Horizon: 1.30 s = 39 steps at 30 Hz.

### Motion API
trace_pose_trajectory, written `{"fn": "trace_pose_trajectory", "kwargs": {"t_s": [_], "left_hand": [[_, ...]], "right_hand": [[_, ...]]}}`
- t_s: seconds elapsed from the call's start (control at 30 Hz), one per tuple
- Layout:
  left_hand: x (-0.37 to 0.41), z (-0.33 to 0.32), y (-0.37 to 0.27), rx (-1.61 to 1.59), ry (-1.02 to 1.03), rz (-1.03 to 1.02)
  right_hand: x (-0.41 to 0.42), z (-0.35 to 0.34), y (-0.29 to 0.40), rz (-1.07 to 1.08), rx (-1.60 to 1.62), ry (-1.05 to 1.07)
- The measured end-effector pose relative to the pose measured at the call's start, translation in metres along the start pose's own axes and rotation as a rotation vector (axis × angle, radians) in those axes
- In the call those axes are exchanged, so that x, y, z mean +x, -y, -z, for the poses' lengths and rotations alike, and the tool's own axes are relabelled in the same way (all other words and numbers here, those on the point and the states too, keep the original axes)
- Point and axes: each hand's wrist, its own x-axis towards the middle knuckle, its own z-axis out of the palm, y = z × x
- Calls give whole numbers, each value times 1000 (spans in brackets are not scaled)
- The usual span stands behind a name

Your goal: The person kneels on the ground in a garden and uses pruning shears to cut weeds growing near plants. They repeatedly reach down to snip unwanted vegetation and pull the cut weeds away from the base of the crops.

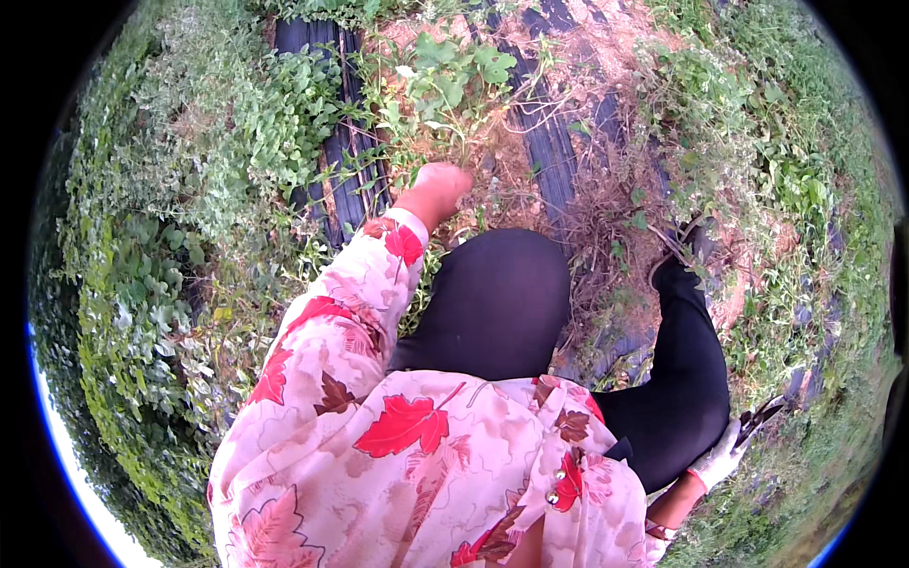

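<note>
My left hand (442,186) is bare and reaches low over the soil, just in front of my bent knee, beside weed stems. Its fingers are curled and partly blurred, so I cannot tell whether they grip a stem. A leafy green plant (444,78) grows just beyond it. At the lower right, my right hand (721,454), in a white glove with a red cuff, is beside my other leg. It holds a dark tool (761,419) that looks like pruning shears, pointing outward.
Strips of black plastic mulch film (554,160) run over the reddish soil. Dense weeds (284,106) grow at the left and more at the right. Dry stems (603,192) lie near my shoe (699,241). My knee (504,298) is between the two hands.
</note>
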Motion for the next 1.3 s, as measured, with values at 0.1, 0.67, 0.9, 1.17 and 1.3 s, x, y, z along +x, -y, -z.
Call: {"fn": "trace_pose_trajectory", "kwargs": {"t_s": [0.1,0.67,0.9,1.17,1.3], "left_hand": [[-4,0,-6,27,83,183],[-20,37,-22,158,49,205],[-29,82,-15,271,0,171],[-133,130,12,-354,-269,252],[-218,83,30,-1115,-390,632]], "right_hand": [[3,4,-12,-19,47,8],[-5,5,-11,-14,127,-10],[1,9,-21,-19,124,49],[-1,6,-17,20,132,32],[-6,7,-11,31,94,40]]}}
